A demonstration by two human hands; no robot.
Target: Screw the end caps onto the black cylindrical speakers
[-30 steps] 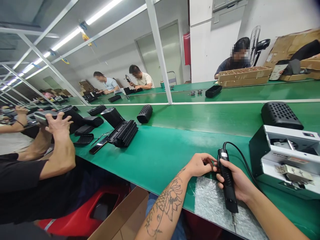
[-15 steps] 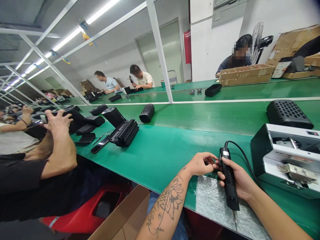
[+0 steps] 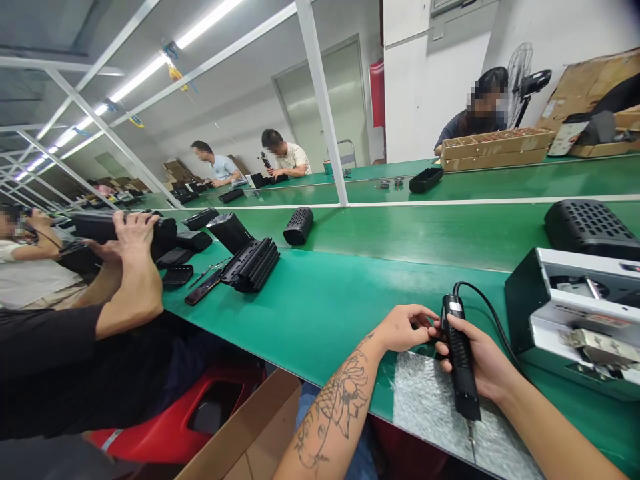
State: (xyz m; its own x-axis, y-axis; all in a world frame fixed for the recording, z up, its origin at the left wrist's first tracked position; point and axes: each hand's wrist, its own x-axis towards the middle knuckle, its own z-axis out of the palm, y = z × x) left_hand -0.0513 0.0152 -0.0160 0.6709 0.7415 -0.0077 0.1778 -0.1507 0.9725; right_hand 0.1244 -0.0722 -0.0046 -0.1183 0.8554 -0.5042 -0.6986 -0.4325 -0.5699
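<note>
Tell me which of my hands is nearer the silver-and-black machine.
Your right hand: it grips the black screwdriver just left of the machine. Your left hand is farther from the machine, on the screwdriver's other side.

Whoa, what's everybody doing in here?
The person's right hand grips a black corded screwdriver, its bit pointing down over a silvery sheet on the green table. The left hand is by the tool's upper end; whether it touches is hard to tell. At left, a co-worker in black sleeves holds up a dark part.
</note>
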